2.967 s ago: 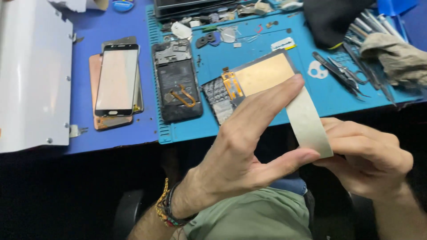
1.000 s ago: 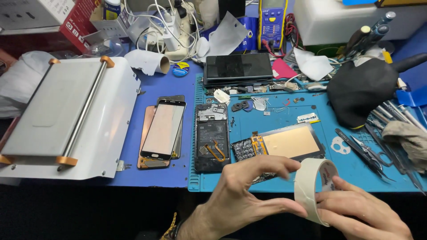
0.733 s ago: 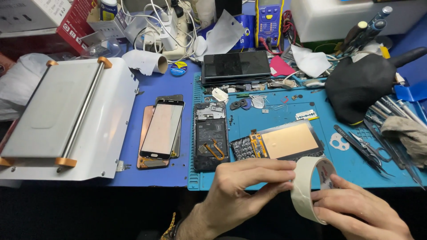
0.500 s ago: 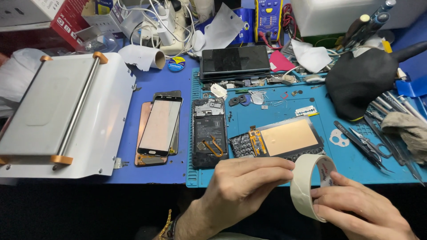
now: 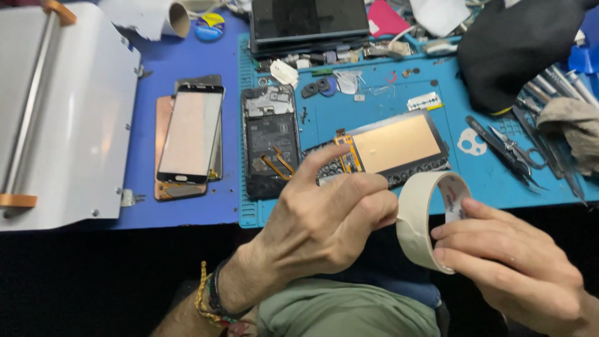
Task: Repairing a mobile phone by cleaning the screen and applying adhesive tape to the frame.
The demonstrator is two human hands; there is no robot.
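**Both hands on the tape, picking at its edge**

The roll of masking tape (image 5: 414, 219), cream-coloured, is held in the air just off the near edge of the surface, over the person's lap, between the 2 hands. The right hand (image 5: 508, 265) carries it: its fingers (image 5: 463, 234) are clamped on the rim nearest that hand, with the ring standing on edge. The left hand (image 5: 324, 218) comes against the roll's outer face from the other side, thumb and middle fingers drawn together on the band, while the index finger sticks out straight and free.

By the look of it, the work in hand is finding and lifting the tape's loose end; no free strip shows yet. The next move would call for a nail under that end and a steady pull away from the roll, with the right hand holding it firm.

Behind the hands, on the blue mat (image 5: 374, 103), lie a screen panel (image 5: 396, 142) with its copper back up and, just beside it, an opened phone (image 5: 271, 140). Tweezers (image 5: 499, 148) lie to the right, and 1 glass front (image 5: 190, 134) to the left.
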